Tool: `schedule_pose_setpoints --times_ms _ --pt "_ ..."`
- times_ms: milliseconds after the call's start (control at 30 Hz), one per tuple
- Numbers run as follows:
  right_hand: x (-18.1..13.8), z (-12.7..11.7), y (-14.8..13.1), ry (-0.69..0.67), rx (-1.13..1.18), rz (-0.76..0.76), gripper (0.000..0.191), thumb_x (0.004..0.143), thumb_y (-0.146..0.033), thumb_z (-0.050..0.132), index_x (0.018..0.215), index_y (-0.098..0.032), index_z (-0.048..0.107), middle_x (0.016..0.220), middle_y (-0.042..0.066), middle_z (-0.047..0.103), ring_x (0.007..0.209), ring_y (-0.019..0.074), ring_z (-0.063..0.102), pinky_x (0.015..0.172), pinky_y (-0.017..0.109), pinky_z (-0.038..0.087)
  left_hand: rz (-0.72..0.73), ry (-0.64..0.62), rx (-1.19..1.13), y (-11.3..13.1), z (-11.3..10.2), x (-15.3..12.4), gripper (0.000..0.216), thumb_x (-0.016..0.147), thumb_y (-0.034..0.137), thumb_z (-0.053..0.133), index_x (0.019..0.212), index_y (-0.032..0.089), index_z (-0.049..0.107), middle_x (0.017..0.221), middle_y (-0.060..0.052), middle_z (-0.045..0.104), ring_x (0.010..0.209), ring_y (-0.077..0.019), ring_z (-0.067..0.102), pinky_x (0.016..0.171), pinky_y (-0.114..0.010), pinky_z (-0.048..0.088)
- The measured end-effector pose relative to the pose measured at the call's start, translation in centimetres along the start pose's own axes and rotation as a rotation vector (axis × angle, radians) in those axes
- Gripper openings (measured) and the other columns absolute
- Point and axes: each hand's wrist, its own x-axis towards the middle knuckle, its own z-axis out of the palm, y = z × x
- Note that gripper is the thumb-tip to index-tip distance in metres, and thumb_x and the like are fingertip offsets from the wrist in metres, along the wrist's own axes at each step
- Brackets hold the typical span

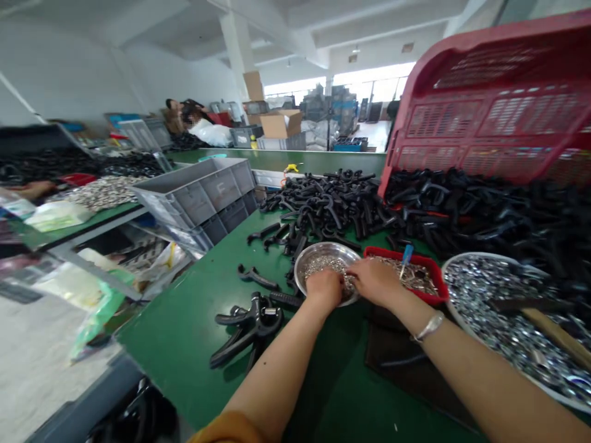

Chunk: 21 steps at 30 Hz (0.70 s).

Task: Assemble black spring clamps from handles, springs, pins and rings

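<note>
A small steel bowl [308, 252] of tiny metal parts stands on the green table [184, 332]. My left hand [324, 287] rests on its near rim with the fingers curled down into the parts. My right hand [375, 280] reaches in from the right, fingers bent over the same parts. Whatever either hand holds is hidden. Right of the bowl lies a red tray [434, 296] of small metal pieces with a blue-handled tool [407, 253] standing in it. A black hand-grip exerciser [247, 326] lies left of my left forearm.
A big heap of black plastic handles [369, 206] spills from a tilted red crate [489, 104]. A large round pan of silver parts [503, 314] holds a wooden handle [556, 332] at right. Grey bins [203, 191] stand left. A person [184, 114] sits far back.
</note>
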Motion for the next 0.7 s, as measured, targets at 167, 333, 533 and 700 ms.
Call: schedule_pose_setpoints --times_ms 167,333,533,700 --pt "2.7 2.2 -2.1 -0.105 -0.087 -0.002 0.019 0.073 -0.013 0.05 0.075 -0.01 0.069 0.083 0.022 0.066 0.081 0.0307 0.062 0.066 0.039 0.044 -0.073 0.038 -0.019 -0.5 0.0 -0.2 0.03 0.082 0.025 0.038 0.089 0.024 0.067 0.089 -0.006 0.066 0.085 -0.0212 0.06 0.07 -0.03 0.047" --pt "1.7 2.5 -0.8 -0.049 -0.071 -0.044 0.022 0.078 -0.025 0.048 0.08 -0.017 0.068 0.087 0.014 0.067 0.082 0.0261 0.061 0.065 0.034 0.043 -0.068 0.083 -0.08 -0.5 0.1 -0.3 0.029 0.084 0.028 0.036 0.095 0.027 0.063 0.095 -0.004 0.065 0.086 -0.0203 0.06 0.071 -0.03 0.046" --pt "0.8 2.7 0.4 0.058 0.061 -0.095 0.02 0.08 -0.028 0.049 0.079 -0.02 0.068 0.081 0.007 0.067 0.077 0.0207 0.061 0.066 0.029 0.042 -0.081 0.127 -0.156 -0.5 0.5 0.0 0.025 0.082 0.029 0.041 0.092 0.027 0.064 0.09 -0.003 0.066 0.084 -0.0201 0.06 0.071 -0.03 0.046" --pt "-0.8 2.3 1.0 0.166 0.197 -0.072 0.019 0.081 -0.029 0.05 0.081 -0.02 0.067 0.082 0.004 0.067 0.079 0.0176 0.06 0.07 0.027 0.043 -0.043 0.141 -0.155 -0.8 0.6 0.0 0.025 0.083 0.029 0.041 0.092 0.026 0.064 0.092 -0.004 0.066 0.085 -0.0207 0.06 0.071 -0.031 0.045"
